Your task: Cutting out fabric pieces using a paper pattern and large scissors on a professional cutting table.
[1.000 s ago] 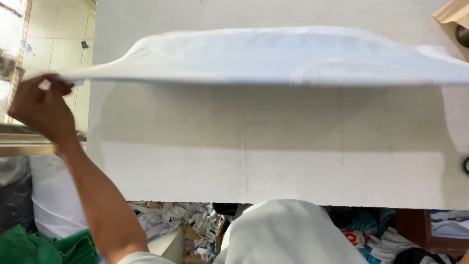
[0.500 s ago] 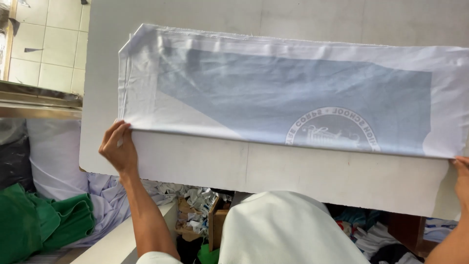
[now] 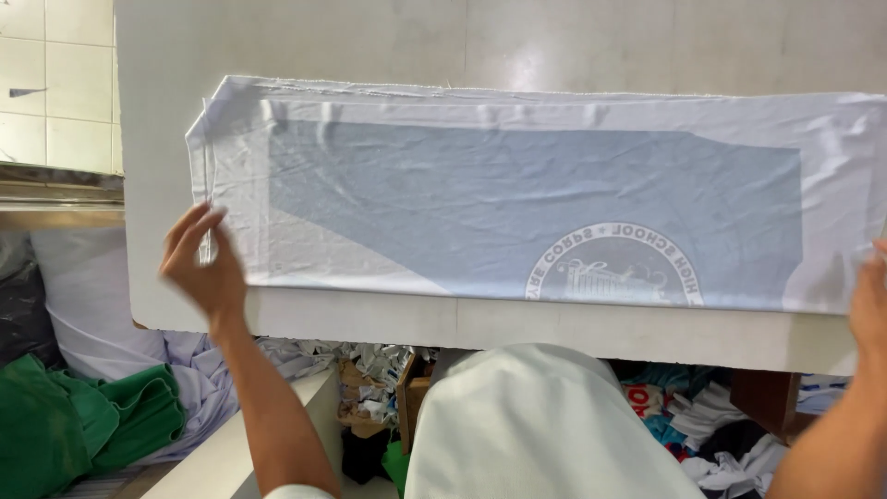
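White folded cloth (image 3: 517,199) with a pale blue panel and round printed emblem is lying flat on the white table (image 3: 554,37), spanning most of its width. Left hand (image 3: 199,263) is hovering at the cloth's left end, fingers spread, gripping nothing. Right hand (image 3: 870,300) is sitting at the cloth's right end, mostly cut off; can't tell its grip. Green fabric pile (image 3: 83,416) is lying below the table's left corner.
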